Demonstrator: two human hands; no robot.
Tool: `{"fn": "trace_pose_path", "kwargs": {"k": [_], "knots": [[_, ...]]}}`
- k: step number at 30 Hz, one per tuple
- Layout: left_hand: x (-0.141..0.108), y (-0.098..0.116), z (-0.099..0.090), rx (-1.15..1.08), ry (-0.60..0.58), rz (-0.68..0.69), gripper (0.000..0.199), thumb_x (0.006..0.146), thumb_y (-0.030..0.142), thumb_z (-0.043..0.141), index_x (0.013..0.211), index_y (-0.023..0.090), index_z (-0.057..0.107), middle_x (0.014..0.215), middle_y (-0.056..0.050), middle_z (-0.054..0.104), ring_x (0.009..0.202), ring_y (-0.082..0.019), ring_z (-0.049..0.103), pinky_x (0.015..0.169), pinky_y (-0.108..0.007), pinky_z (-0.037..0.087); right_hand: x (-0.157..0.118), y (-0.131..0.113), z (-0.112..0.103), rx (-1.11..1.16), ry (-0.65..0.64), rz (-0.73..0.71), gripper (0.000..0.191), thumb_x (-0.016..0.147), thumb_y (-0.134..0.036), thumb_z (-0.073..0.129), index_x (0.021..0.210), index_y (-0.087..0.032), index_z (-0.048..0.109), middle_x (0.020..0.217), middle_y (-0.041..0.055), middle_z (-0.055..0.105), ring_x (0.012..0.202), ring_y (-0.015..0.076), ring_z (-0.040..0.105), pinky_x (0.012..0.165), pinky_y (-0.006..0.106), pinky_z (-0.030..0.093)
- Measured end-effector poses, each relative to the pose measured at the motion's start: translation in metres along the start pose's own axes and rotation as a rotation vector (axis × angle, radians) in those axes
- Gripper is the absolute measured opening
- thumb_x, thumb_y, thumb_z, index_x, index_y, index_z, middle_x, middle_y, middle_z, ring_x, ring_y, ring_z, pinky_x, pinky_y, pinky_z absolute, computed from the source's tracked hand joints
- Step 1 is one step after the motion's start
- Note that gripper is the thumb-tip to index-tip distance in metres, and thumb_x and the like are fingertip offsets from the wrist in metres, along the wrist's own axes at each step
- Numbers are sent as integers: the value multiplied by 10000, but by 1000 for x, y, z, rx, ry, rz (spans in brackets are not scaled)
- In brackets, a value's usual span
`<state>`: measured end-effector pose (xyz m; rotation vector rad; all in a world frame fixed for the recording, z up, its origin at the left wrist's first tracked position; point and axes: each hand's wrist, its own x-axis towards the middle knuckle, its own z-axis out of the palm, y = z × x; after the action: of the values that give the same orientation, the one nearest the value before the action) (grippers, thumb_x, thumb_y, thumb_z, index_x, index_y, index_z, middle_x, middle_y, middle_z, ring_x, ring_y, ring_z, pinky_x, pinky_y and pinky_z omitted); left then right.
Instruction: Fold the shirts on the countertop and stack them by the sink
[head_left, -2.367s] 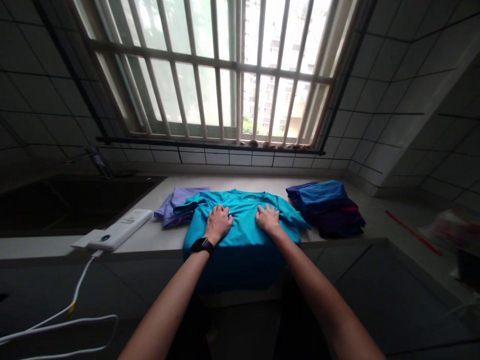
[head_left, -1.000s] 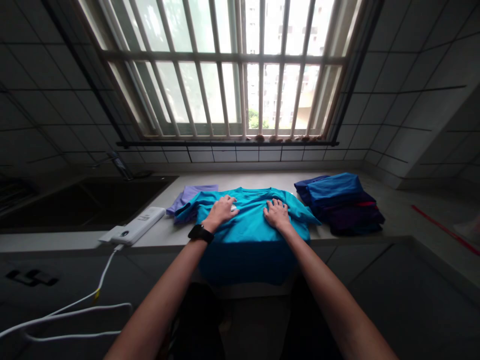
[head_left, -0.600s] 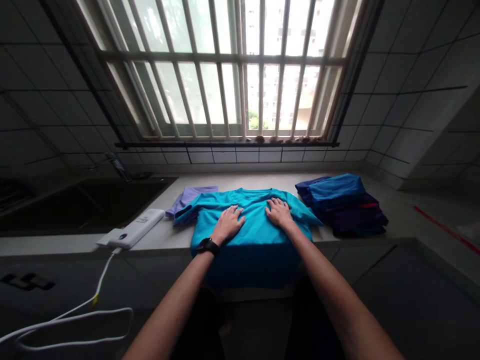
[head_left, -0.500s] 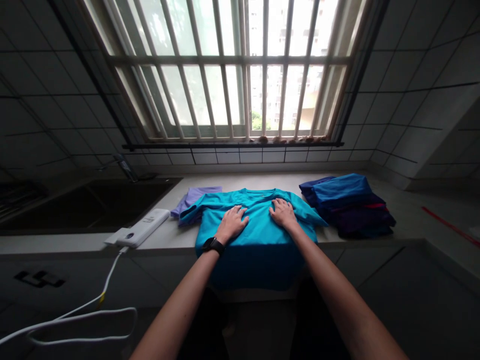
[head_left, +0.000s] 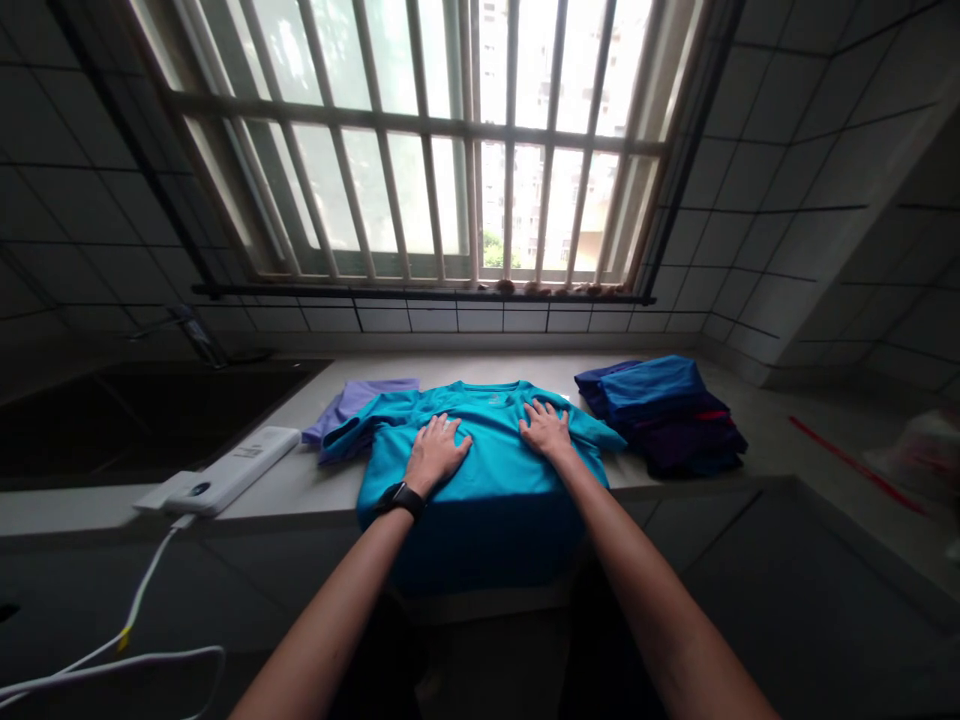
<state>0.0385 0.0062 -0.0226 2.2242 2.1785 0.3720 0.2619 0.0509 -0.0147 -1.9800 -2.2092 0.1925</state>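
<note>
A turquoise T-shirt (head_left: 491, 450) lies spread face up on the white countertop (head_left: 285, 490), its lower part hanging over the front edge into shadow. My left hand (head_left: 436, 455) presses flat on the shirt's chest, fingers apart, with a black watch (head_left: 400, 500) on that wrist. My right hand (head_left: 546, 430) rests flat nearer the right shoulder, gripping nothing. Partly under the left sleeve lies a lilac garment (head_left: 360, 400). To the right of the shirt sits a stack of folded blue and purple clothes (head_left: 660, 415).
A white power bank (head_left: 225, 477) lies left of the shirt, its white cable (head_left: 142, 590) hanging over the counter edge. Further left are a dark sink (head_left: 172, 420) and faucet (head_left: 199, 335). A barred window (head_left: 420, 150) and tiled walls stand behind.
My left hand has slid down the shirt toward the counter's front edge. The right hand has stayed near the shoulder. The view has swung slightly and tilted.
</note>
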Motion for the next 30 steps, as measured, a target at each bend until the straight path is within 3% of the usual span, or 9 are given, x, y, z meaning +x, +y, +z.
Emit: {"fn": "trace_pose_path", "kwargs": {"k": [5,10,14,16,19,24,30], "knots": [[0,1,0,22,1,-50,611,1003,457,433,1517,139,519,1652,-165,385,1551,-324,321,1258,-484,269,15,2,-11,-63,-70,-72,613,1027,-476,325,1608,-290,381,1718,44,261,1552,300,265,1223,605,200],[-2,0,-1,34,26,-30,594,997,452,437,1492,144,548,1623,-178,430,1530,-325,362,1236,-495,309,26,-12,-26,-111,-126,-166,536,1010,-371,385,1516,-247,514,1647,78,415,1511,291,350,1237,579,181],[0,-1,2,33,26,-32,599,991,455,426,1490,147,551,1628,-172,427,1530,-320,360,1236,-480,308,21,-32,-30,-168,62,18,523,959,-253,470,1451,-101,563,1568,218,476,1446,362,424,1214,555,243],[1,-1,3,35,32,-33,601,988,462,419,1487,154,555,1627,-166,432,1526,-319,365,1234,-475,311,18,-43,-27,-122,107,-16,533,972,-246,442,1483,-123,530,1569,208,473,1415,334,465,1174,491,339],[1,-1,5,42,49,-37,594,984,463,423,1480,166,563,1616,-156,454,1516,-319,378,1230,-472,320,22,-56,-21,-47,-51,-83,550,1011,-322,374,1538,-211,482,1599,140,456,1431,318,455,1129,478,413],[1,0,7,51,74,-49,593,979,455,448,1473,152,574,1609,-155,465,1512,-327,387,1236,-465,320,42,-66,-13,-15,-166,-128,573,1032,-347,344,1586,-226,430,1689,103,325,1528,348,315,1179,548,357],[4,-2,10,59,95,-52,602,979,459,437,1471,142,575,1601,-167,472,1501,-338,402,1222,-471,340,62,-70,0,63,-95,-116,658,1059,-377,290,1676,-180,173,1720,74,239,1588,287,195,1274,529,194]]}}
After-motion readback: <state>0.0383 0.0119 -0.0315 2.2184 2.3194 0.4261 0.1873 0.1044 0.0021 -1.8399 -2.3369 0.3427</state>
